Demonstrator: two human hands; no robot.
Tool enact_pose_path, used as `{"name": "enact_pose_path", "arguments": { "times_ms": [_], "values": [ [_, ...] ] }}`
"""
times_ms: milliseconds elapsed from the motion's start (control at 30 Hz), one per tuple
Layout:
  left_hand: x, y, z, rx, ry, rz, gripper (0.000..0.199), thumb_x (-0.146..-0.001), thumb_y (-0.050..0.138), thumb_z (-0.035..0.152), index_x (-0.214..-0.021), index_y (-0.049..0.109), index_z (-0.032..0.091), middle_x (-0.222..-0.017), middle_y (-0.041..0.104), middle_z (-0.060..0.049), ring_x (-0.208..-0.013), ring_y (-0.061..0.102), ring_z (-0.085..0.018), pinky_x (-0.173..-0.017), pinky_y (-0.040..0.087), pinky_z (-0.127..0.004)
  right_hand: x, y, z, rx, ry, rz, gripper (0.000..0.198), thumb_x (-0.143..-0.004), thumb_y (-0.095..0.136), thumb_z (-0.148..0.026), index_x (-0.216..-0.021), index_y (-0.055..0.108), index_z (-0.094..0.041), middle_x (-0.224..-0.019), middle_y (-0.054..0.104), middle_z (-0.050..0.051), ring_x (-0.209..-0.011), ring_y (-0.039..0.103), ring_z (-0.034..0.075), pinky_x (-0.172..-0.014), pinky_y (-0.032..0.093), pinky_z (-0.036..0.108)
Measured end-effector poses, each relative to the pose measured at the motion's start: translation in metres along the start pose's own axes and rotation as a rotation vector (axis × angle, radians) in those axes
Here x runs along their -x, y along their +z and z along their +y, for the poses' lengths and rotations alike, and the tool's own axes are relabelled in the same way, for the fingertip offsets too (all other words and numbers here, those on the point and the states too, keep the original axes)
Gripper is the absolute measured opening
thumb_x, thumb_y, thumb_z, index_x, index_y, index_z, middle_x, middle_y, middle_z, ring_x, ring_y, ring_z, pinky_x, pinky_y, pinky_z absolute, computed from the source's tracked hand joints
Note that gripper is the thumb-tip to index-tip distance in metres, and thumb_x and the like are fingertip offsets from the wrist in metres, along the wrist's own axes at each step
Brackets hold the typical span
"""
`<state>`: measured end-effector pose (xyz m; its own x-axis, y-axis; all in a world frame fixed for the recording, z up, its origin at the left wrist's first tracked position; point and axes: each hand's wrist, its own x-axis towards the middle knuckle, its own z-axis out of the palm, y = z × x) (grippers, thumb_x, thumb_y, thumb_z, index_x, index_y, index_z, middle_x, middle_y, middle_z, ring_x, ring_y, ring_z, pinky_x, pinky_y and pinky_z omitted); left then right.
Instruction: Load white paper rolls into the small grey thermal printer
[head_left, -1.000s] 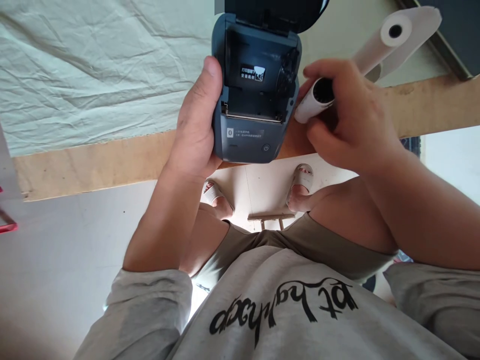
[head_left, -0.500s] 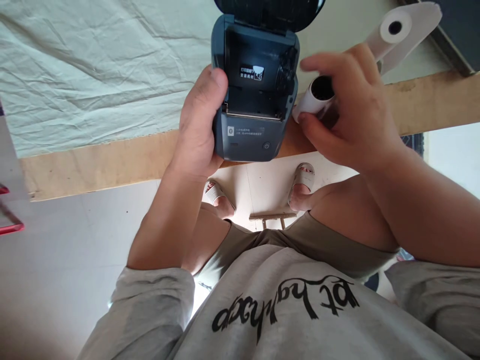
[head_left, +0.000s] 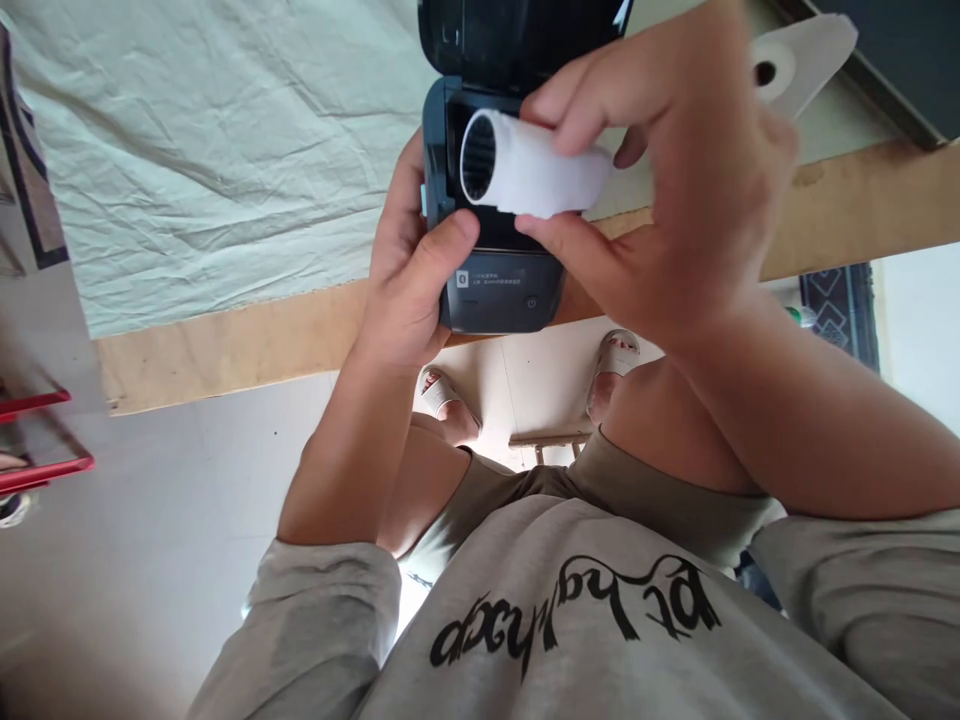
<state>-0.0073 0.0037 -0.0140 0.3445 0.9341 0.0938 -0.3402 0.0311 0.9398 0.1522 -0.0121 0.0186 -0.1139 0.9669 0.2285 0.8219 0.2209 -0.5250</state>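
Note:
My left hand (head_left: pixel 412 260) grips a dark blue portable printer (head_left: pixel 502 290) by its left side, thumb on the rim of its paper bay. The printer's black lid (head_left: pixel 510 45) is swung up at the far end. In front of the bay, my right hand (head_left: pixel 660 170) pinches a small white paper roll (head_left: pixel 536 170) between thumb and fingers. The roll lies sideways, its hollow black core facing left, and hides most of the bay. Whether it touches the printer I cannot tell.
Another white paper roll (head_left: pixel 772 70), partly unwound, is on the table at the upper right beside a dark flat object (head_left: pixel 907 60). A pale green cloth (head_left: pixel 225 150) covers the table up to its wooden edge (head_left: pixel 225 355). Red-edged racks (head_left: pixel 49 470) stand at the left.
My right hand has brought the small roll from beside the printer to over its bay and turned it sideways. My left thumb has shifted onto the bay's rim.

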Motion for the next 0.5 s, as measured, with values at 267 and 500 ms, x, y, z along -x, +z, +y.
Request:
{"name": "enact_pose_path", "arguments": {
  "times_ms": [267, 500],
  "values": [
    [0.004, 0.005, -0.001, 0.060, 0.035, 0.018, 0.031, -0.074, 0.048, 0.035, -0.104, 0.042, 0.026, -0.099, 0.052, -0.001, -0.107, 0.043, -0.019, -0.074, 0.042, -0.027, -0.002, 0.006, -0.004, 0.143, -0.169, 0.129, 0.019, -0.073, 0.031, -0.033, -0.079, 0.049, -0.027, -0.102, 0.042, -0.018, -0.098, 0.043, -0.001, -0.091, 0.040, 0.022],
    [0.003, 0.000, -0.003, 0.049, 0.047, 0.001, 0.034, -0.068, 0.055, 0.029, -0.100, 0.044, 0.026, -0.078, 0.050, 0.000, -0.071, 0.047, -0.012, -0.060, 0.038, -0.025, 0.005, 0.006, -0.001, 0.158, -0.398, 0.051, 0.020, -0.064, 0.041, -0.042, -0.079, 0.051, -0.034, -0.094, 0.047, -0.014, -0.089, 0.041, -0.001, -0.085, 0.039, 0.023]
  ]
}}
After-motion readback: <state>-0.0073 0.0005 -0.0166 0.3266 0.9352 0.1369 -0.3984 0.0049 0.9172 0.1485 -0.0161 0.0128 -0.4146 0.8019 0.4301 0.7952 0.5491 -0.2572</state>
